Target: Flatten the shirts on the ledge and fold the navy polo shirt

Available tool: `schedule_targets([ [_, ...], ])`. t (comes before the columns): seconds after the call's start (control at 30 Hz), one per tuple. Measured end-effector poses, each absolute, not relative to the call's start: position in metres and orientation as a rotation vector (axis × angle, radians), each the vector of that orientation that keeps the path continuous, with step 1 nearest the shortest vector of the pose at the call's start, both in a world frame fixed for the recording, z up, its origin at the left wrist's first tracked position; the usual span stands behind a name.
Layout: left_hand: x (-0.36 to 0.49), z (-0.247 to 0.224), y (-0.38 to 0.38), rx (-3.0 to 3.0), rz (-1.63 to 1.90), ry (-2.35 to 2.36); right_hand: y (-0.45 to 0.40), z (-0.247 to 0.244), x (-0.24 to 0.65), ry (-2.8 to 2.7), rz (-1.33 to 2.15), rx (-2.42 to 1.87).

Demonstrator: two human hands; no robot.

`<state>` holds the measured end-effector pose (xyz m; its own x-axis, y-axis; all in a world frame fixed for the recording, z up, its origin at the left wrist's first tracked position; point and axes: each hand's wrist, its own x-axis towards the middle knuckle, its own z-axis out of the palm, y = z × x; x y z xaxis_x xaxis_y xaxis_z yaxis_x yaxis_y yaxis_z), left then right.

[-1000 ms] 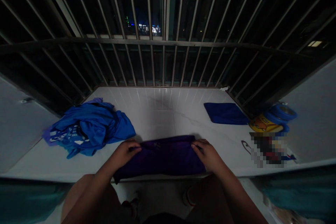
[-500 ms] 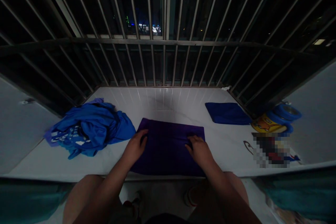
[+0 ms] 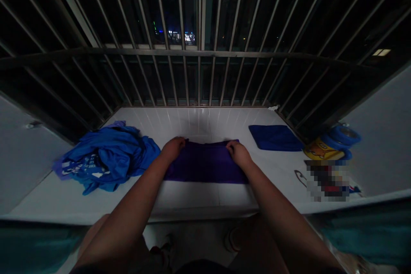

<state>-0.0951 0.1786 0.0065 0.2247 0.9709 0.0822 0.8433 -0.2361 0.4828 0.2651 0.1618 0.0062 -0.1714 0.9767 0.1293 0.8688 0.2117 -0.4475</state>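
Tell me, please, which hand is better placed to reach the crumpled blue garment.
Probably the left: the left hand grips the purple cloth at the end nearest the blue garment, while the right hand holds the far end.

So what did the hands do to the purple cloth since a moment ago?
Both hands moved forward, away from the person, to the far edge of the purple cloth; the left hand and right hand hold it there. The cloth is now a narrower band, apparently folded. The blue clothes pile and blue towel stayed put.
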Motion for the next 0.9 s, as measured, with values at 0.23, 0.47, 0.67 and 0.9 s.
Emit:
schedule_targets([
  [0.23,-0.126,0.041,0.098,2.211,0.944,1.444,0.092,0.042,0.293,-2.029,0.505,-1.38],
  [0.47,-0.153,-0.026,-0.015,2.182,0.665,1.492,-0.013,0.01,0.293,-2.296,1.057,-1.362],
  [0.67,-0.114,-0.046,-0.028,2.126,0.687,1.547,-0.018,-0.012,0.234,-2.357,0.674,-1.44],
  [0.9,-0.041,-0.043,0.005,2.204,0.336,1.797,0.005,-0.03,0.191,-2.219,0.65,-1.74],
])
